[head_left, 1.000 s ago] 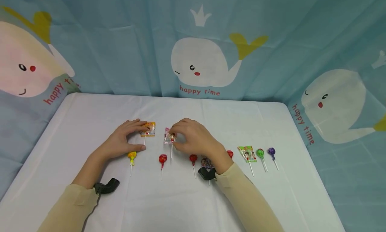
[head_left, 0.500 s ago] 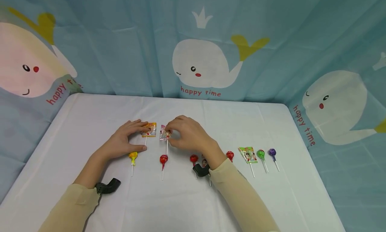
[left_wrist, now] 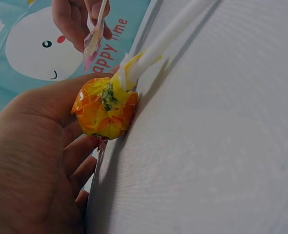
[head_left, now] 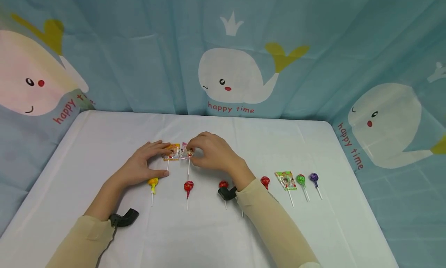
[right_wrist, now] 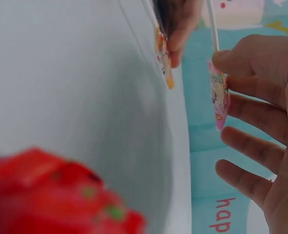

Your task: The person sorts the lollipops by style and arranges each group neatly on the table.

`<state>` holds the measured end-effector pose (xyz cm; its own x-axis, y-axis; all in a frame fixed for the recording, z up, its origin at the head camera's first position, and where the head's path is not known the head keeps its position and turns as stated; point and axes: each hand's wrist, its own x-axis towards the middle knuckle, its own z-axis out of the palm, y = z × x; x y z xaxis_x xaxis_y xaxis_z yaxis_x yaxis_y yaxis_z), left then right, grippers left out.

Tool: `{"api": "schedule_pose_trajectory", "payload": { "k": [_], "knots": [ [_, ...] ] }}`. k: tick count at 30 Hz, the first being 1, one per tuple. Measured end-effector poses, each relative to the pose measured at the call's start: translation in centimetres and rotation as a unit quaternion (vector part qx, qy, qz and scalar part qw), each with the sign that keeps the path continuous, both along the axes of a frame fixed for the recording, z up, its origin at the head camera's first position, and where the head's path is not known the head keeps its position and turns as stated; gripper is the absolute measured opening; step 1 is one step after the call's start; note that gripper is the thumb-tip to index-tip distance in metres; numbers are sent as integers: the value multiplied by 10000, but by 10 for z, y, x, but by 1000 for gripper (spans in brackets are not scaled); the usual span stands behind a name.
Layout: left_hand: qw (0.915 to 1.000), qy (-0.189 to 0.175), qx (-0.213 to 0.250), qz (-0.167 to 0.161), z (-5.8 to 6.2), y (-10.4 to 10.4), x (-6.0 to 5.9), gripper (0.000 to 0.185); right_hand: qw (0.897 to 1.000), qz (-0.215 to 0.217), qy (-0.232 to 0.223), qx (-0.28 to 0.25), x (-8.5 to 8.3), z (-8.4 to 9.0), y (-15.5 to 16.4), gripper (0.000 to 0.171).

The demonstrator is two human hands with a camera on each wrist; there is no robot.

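Note:
On the white table (head_left: 104,136) my left hand (head_left: 166,158) lies with straight fingers on an orange flat-wrapped lollipop (head_left: 172,152), thumb beside its stick. My right hand (head_left: 193,155) pinches a pink flat-wrapped lollipop (head_left: 186,153) right next to the orange one, wrappers nearly touching. The right wrist view shows the pink wrapper (right_wrist: 218,95) held on edge between thumb and fingers (right_wrist: 261,97), with the orange wrapper (right_wrist: 163,58) beyond it. A yellow-orange round lollipop (left_wrist: 105,107) lies against my left palm (left_wrist: 36,161).
A row of lollipops lies nearer me: yellow (head_left: 153,181), red (head_left: 188,186), red (head_left: 223,184), red (head_left: 265,181), a green flat one (head_left: 285,179), green round (head_left: 301,179), purple (head_left: 313,177). Whale-print curtains (head_left: 237,74) close off the back and sides.
My right hand has carried the pink lollipop leftward until it sits beside the orange one. The left hand has stayed on the orange lollipop.

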<state>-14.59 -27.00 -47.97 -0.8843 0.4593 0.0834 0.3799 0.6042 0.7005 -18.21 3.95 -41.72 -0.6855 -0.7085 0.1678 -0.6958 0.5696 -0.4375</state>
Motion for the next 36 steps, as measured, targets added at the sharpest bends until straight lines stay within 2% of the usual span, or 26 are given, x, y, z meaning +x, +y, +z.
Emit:
{"api": "schedule_pose_trajectory", "payload": {
  "k": [13, 26, 36],
  "knots": [
    [10000, 6, -5, -4, 0, -2, 2, 67, 9999, -20, -158, 21, -7, -7, -13, 26],
    [9999, 116, 59, -23, 3, -3, 3, 68, 9996, -72, -272, 55, -10, -3, -21, 28],
    [9999, 71, 80, -60, 3, -1, 2, 67, 9990, -180, -307, 266, -14, -8, -22, 28]
  ]
}}
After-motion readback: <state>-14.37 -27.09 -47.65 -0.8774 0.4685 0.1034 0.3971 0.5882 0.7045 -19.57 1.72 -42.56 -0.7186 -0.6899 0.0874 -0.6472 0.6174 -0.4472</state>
